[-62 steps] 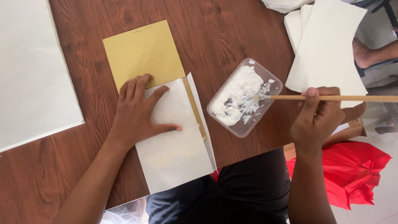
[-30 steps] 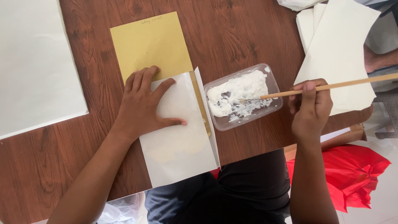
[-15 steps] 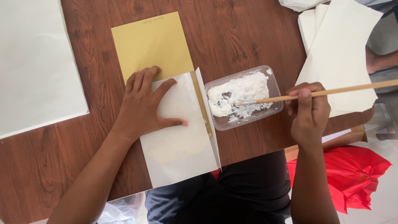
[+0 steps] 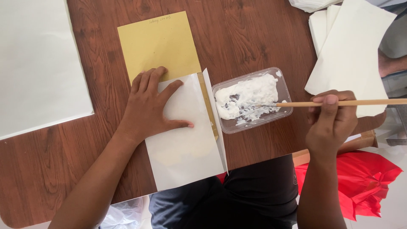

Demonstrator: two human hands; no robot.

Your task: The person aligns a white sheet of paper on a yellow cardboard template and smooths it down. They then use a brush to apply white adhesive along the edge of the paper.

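Two hands: right grip closed round brush, left flat on paper

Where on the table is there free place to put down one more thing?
Bare wood lies between the big white sheet and the yellow card, and above the tray, between the card and the paper stack. Around the left hand, tray and right hand it is crowded.
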